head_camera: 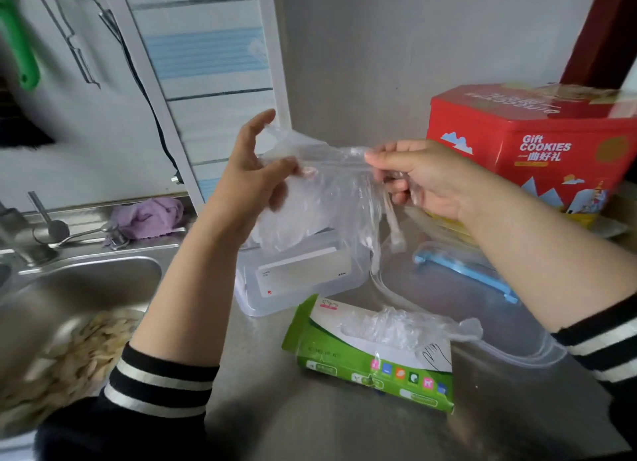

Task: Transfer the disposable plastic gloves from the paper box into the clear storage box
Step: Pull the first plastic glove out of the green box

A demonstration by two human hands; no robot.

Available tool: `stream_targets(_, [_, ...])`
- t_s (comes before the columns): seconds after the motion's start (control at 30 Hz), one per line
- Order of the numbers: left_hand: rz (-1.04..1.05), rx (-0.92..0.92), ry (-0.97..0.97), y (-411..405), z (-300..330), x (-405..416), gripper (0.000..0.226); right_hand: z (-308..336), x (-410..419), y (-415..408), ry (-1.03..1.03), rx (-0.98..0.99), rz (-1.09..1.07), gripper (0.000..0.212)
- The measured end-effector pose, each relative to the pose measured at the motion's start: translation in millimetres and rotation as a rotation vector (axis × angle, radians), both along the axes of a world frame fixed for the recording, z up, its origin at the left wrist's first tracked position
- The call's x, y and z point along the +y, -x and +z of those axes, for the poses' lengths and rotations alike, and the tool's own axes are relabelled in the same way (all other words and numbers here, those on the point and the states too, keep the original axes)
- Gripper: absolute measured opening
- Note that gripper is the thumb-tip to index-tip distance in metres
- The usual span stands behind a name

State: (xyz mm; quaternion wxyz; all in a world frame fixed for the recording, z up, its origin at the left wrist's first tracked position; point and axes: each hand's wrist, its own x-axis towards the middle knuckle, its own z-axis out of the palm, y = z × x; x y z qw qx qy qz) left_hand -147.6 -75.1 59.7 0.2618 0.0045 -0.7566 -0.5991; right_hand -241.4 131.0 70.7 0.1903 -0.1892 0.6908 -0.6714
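- The paper box (370, 364) lay on its side nearest the viewer on the counter (310, 422), with gloves (406, 326) spilling from its slot, so part of the stock was not yet moved.
- Beyond it stood the clear box (296, 281), lid off, with some film already hanging into it.
- Above that box, both hands held a bunch (324, 191) of gloves: the left hand (255, 178) pinched one end between thumb and fingers, the right hand (424, 178) had fingers curled round the other.
- My judgement: transfer was midway; this bunch needed lowering in, then the rest.
- A cookie tin (537, 150) stood farthest back.
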Motion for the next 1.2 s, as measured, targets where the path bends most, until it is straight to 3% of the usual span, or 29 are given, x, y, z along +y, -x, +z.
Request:
stream_targets(0.17, [-0.007,-0.11,0.141,-12.1,9.0,-21.8,0.062,0.2,-20.0,19.6,-0.012,0.087,-0.18,0.013])
stream_targets(0.3, [0.006,-0.114,0.11,-14.0,10.0,-28.8,0.058,-0.4,-34.7,29.2,-0.098,0.26,-0.239,0.014])
stream_targets(0.43, [0.178,-0.015,-0.011,-6.5,7.7,-35.3,0.041,-5.8,-42.0,37.1,-0.137,0.398,-0.277,0.02])
stream_targets(0.53, [0.372,0.007,0.158,2.2,-1.8,-45.0,0.028,-7.8,-46.4,37.1,-0.284,0.465,-0.277,0.032])
stream_targets(0.57, [0.42,0.002,0.24,4.1,-4.4,-48.7,0.028,-8.4,-47.4,34.4,-0.416,0.569,-0.306,0.039])
stream_targets(0.63, [0.476,-0.032,0.402,6.3,-7.4,-55.7,0.028,-7.9,-49.2,22.3,-0.652,0.984,-0.426,0.045])
stream_targets(0.7, [0.523,-0.115,0.549,5.1,-8.1,-59.1,0.027,-4.3,-56.8,2.9,-0.607,1.306,-0.421,0.029])
stream_targets(0.77, [0.549,-0.22,0.665,4.9,-9.5,-59.4,0.029,2.2,-68.7,-15.0,-0.636,1.166,-0.129,0.023])
stream_targets(0.83, [0.542,-0.326,0.766,4.7,-11.6,-58.8,0.034,3.7,-84.5,-24.0,-0.895,0.869,0.214,0.05])
stream_targets(0.93, [0.487,-0.498,0.906,4.3,-12.7,-60.1,0.025,1.3,-100.6,-24.4,-1.167,0.696,0.482,0.071])
stream_targets(1.1, [0.368,-0.753,1.144,3.9,-17.5,-55.9,0.021,-10.7,-115.4,-14.6,-1.25,0.5,0.633,0.067])
stream_targets(1.2, [0.347,-0.741,1.219,1.7,-19.5,-54.3,0.017,-17.1,-111.1,-13.9,-1.05,0.578,0.585,0.057])
